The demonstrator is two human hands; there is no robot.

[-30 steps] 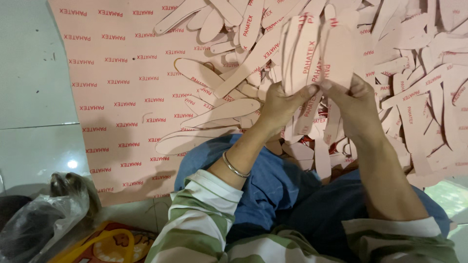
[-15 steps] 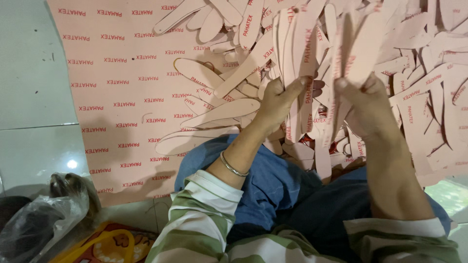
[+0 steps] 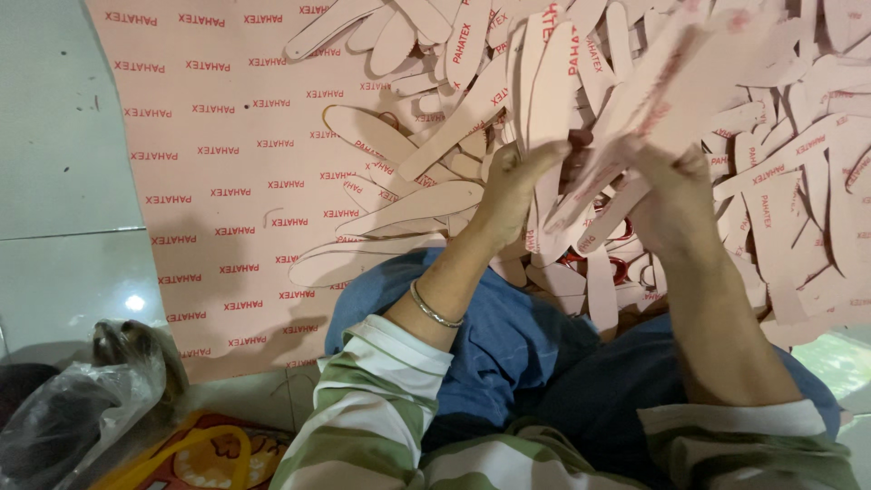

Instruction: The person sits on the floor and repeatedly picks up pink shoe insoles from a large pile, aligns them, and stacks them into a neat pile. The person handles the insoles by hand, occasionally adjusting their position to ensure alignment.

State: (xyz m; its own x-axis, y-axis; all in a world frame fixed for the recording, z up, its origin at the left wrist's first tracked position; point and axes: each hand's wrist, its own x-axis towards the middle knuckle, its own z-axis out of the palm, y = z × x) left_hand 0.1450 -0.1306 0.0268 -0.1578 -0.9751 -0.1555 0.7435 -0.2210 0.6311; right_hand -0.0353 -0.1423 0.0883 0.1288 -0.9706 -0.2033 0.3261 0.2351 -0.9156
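**A:** Hands first, head view. What did each one have?

**B:** Left hand (image 3: 522, 186) was clamped on a pink insole (image 3: 552, 91) standing upright, toe toward 12 o'clock. Right hand (image 3: 676, 181) was closed on a fanned stack (image 3: 671, 77) of the same cutouts, tilted toward 1 o'clock. The two bundles touched where the thumbs met.

**A:** And the loose ones?

**B:** A pile (image 3: 798, 181) of insoles lay from 12 round to 3 o'clock on a pink printed sheet (image 3: 209, 181) spread over the floor (image 3: 63, 136). One long insole (image 3: 413, 209) lay apart at 9 o'clock from the hands.

**A:** How would you say the gathering was best handled?

**B:** My judgement: keep the heels pinched level, so the toes line up and none slips out of the fan. The soft board looks bendable, so a firm but flat grip would suit it.

**A:** Any containers?

**B:** A clear plastic bag (image 3: 73, 408) at 8 o'clock, knotted at its top; what was inside I could not tell, only something dark. Beside it, at 7 o'clock, sat a yellow-rimmed tray (image 3: 200, 454); its contents were blurred too.

**A:** Anything else?

**B:** A bangle (image 3: 434, 308) on the left wrist, striped sleeves, blue cloth (image 3: 508, 345) over the lap.
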